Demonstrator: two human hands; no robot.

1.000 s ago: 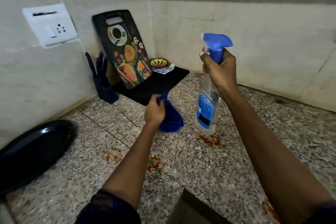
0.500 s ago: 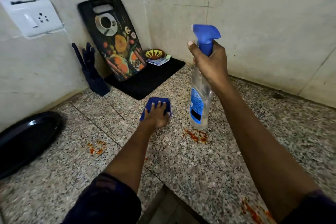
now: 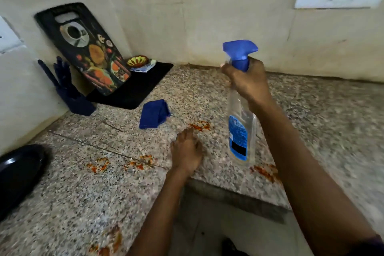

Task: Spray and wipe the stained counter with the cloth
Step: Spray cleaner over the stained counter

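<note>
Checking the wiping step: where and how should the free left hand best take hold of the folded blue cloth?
Probably pinch the folded blue cloth at its near edge from above, coming from the front: it lies flat on the speckled granite counter, just beyond the left hand, apart from it.

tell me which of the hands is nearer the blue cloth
Left. The left hand hovers just in front of the blue cloth, not touching; the right hand grips the spray bottle farther right.

Left hand released cloth, drew back toward counter edge.
</note>
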